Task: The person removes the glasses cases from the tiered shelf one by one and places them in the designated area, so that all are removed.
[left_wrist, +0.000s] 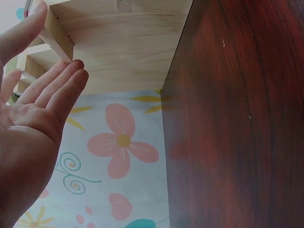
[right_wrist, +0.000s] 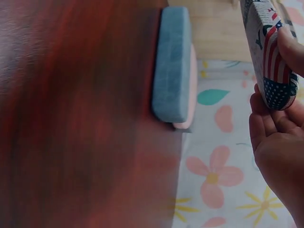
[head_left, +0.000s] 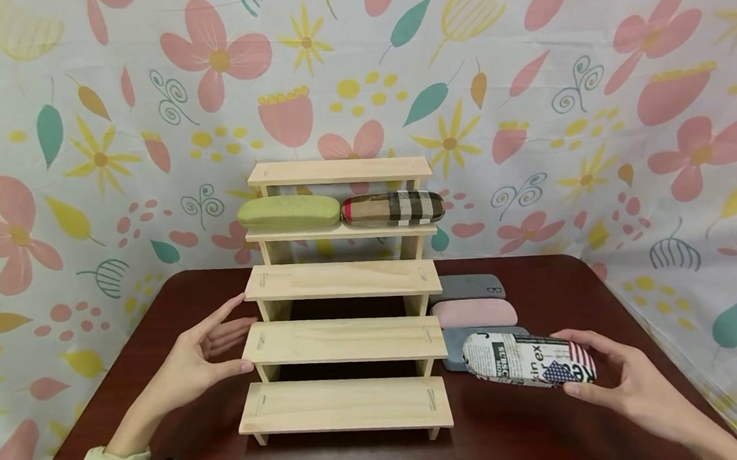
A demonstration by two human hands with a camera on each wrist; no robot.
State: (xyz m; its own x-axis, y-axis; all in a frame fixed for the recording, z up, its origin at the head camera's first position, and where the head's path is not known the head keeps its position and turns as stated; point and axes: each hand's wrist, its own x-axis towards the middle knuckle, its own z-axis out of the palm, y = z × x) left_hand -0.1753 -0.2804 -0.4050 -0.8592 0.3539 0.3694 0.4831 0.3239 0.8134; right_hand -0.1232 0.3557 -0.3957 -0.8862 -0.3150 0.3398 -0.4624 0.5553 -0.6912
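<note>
The right hand [head_left: 638,378] holds the word case [head_left: 528,360] by its right end — thumb on the near side, fingers on the far side. The case is up over the tabletop [head_left: 549,431], to the right of the rack [head_left: 347,338]. In the head view it hides part of the blue case [head_left: 454,349]. I think it is light and stiff, with a hard shell that won't squash much. Its skin looks smooth, so it might slip. Holding nearer the middle could stop it tipping.

The left hand [head_left: 188,360] is wide, thumb and fingers apart, with tips touching the rack's left edge. The rack looks like light wood — a bump could slide it, so the board ends seem good to hold.
</note>
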